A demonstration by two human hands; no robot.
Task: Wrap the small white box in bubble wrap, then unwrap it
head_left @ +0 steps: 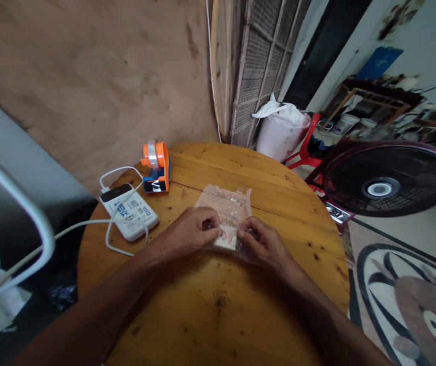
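Note:
A sheet of clear bubble wrap (223, 201) lies on the round wooden table (218, 305) in front of me. On its near part sits a small white packet with reddish marks (227, 238). My left hand (198, 227) pinches the wrap at the packet's left side, thumb and fingers together. At the right side, my right hand (261, 239) has its fingers curled and closed on the wrap's edge. The underside of the packet and some fingertips are hidden.
An orange and blue tape dispenser (157, 168) stands at the table's back left. Beside it lies a white power bank (129, 211) with a looping white cable (88, 222). A round fan (385, 188) stands beyond the right edge, and a white sack (282, 129) behind.

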